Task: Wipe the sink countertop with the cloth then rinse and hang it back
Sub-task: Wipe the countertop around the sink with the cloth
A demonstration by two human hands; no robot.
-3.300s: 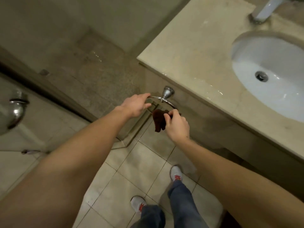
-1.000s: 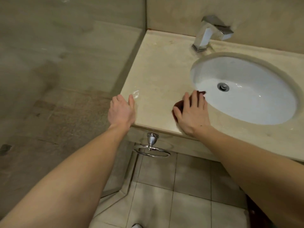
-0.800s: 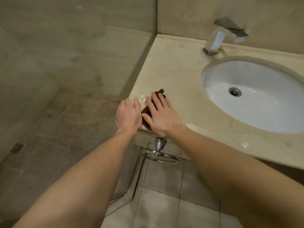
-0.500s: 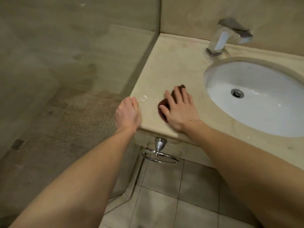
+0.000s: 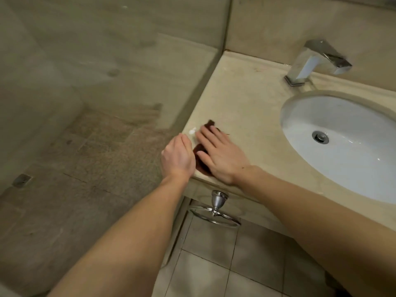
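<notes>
Since half a second ago the right hand has slid the dark cloth left to the countertop corner, fingers straight and slightly spread, pressing it flat; left hand rests at the edge beside it, fingers together

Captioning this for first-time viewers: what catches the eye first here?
The right hand presses a dark cloth flat on the countertop near its left front corner, the left hand beside it at the edge. To the right lies the white basin, a chrome tap behind it.
</notes>
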